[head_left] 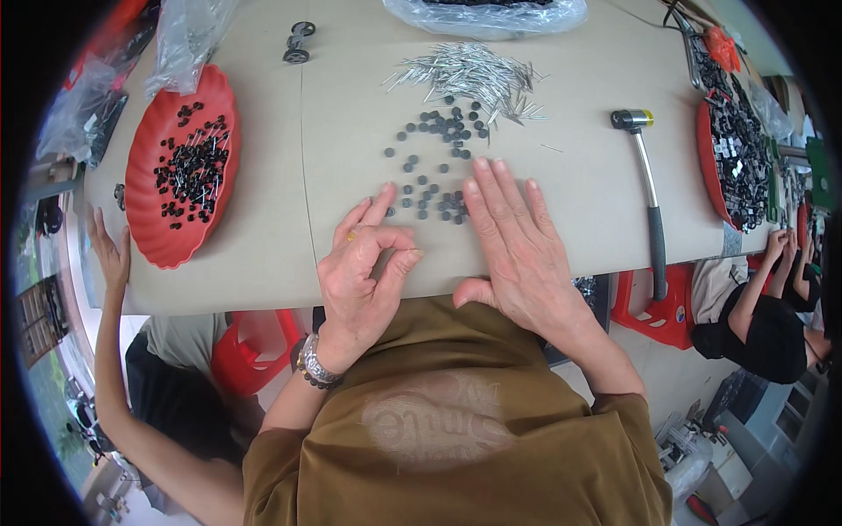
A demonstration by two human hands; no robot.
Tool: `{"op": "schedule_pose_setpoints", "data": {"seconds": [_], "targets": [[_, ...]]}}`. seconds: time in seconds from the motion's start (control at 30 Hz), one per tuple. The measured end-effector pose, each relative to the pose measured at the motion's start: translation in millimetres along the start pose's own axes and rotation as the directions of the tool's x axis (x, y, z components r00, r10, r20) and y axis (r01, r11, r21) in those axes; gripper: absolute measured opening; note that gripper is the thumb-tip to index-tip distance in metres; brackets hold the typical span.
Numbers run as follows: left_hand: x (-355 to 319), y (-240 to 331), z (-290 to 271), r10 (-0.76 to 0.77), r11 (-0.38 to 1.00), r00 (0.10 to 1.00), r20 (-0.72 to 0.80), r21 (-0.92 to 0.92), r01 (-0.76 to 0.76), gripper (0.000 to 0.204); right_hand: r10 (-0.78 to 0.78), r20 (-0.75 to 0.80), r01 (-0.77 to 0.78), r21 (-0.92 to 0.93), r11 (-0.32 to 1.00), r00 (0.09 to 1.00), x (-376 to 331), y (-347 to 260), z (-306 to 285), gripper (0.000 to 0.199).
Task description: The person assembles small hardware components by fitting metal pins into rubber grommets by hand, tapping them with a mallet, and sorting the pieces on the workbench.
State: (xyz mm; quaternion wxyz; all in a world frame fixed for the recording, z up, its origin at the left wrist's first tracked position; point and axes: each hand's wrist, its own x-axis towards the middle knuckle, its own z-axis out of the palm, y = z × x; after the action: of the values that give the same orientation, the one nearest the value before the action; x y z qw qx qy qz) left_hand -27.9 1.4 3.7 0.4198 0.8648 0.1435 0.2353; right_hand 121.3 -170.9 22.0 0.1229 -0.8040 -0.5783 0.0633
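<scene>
My left hand (364,272) is over the table's near edge, thumb and index finger pinched together and the other fingers stretched forward. Anything between the pinched tips is too small to make out. Flat on the tabletop, my right hand (519,241) has its fingers stretched out, its index finger beside a cluster of small black round pieces (451,203). More black round pieces (452,127) lie scattered farther up, between the hands and a heap of thin silver metal pins (469,72).
A red scalloped tray (145,197) at left holds black pieces with pins. A mallet (647,167) lies at right, near another red tray (707,167) of black parts. A small wheeled part (299,42) and a plastic bag (491,19) are far back. Another person's hand (110,250) touches the left edge.
</scene>
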Motion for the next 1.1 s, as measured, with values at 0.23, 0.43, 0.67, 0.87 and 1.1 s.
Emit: {"op": "schedule_pose_setpoints", "data": {"seconds": [0.23, 0.43, 0.67, 0.87, 1.1], "targets": [[-5.3, 4.3, 3.8, -0.201, 0.937, 0.979, -0.038, -0.298, 0.181, 0.013, 0.151, -0.243, -0.087, 0.255, 0.963, 0.958, 27.4, 19.7, -9.0, 0.059], [-5.9, -4.7, 3.8, -0.177, 0.903, 0.976, -0.125, -0.416, 0.11, 0.013, 0.14, -0.248, -0.061, 0.305, 0.951, 0.959, 64.2, 34.5, -8.4, 0.027], [-6.9, -4.2, 2.4, -0.188, 0.899, 0.973, -0.135, -0.423, 0.115, 0.012, 0.081, -0.253, -0.021, 0.232, 0.973, 0.964, 74.4, 38.6, -3.0, 0.016], [-8.1, -6.8, 4.6, -0.169, 0.894, 0.965, -0.199, -0.444, 0.065, 0.018, 0.113, -0.261, -0.058, 0.21, 0.976, 0.959, 60.2, 30.9, -8.4, 0.012], [-3.9, -3.7, 5.4, -0.172, 0.888, 0.977, -0.123, -0.449, 0.1, 0.013, 0.215, -0.25, -0.089, 0.434, 0.896, 0.944, 55.2, 31.2, -6.1, 0.007]]}}
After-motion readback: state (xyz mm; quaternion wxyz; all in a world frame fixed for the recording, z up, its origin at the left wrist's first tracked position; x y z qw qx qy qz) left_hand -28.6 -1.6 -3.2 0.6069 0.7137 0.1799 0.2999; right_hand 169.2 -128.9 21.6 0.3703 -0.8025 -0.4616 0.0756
